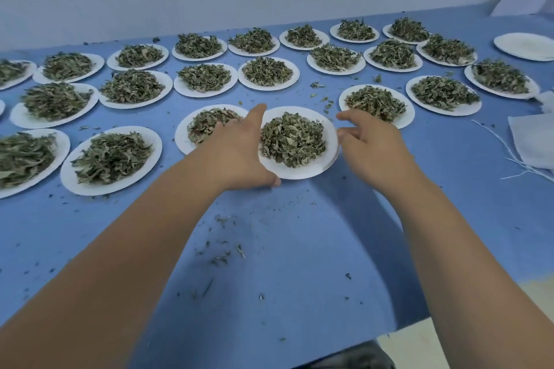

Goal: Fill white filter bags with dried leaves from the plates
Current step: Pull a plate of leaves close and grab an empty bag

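Head camera is looking down on a blue table that is carrying twenty-two white plates, each heaped with dried leaves, lying in three loose rows of eight, eight and six from far to near. A sliver of one more plate is showing at the 9 o'clock edge, too cut off to tell what it holds. At 2 o'clock a stack of empty plates is sitting, its number not countable. White filter bags are lying at 3 o'clock at the frame's edge, overlapping so that their count cannot be told, with thin white strings trailing from them toward 4 o'clock. Leaf crumbs are lying scattered over the cloth at 6 o'clock. Both hands are reaching to the centre plate in the near row. The left hand is holding that plate at its 9 o'clock rim, the thumb hooking round the near edge at 7 o'clock and the forefinger stretching along the rim toward 11 o'clock, while the wrist is covering part of the neighbouring plate. The right hand is hovering at the plate's 3 o'clock rim, fingers loosely spread and half curled, gripping nothing; whether its fingertips are touching the rim cannot be told.
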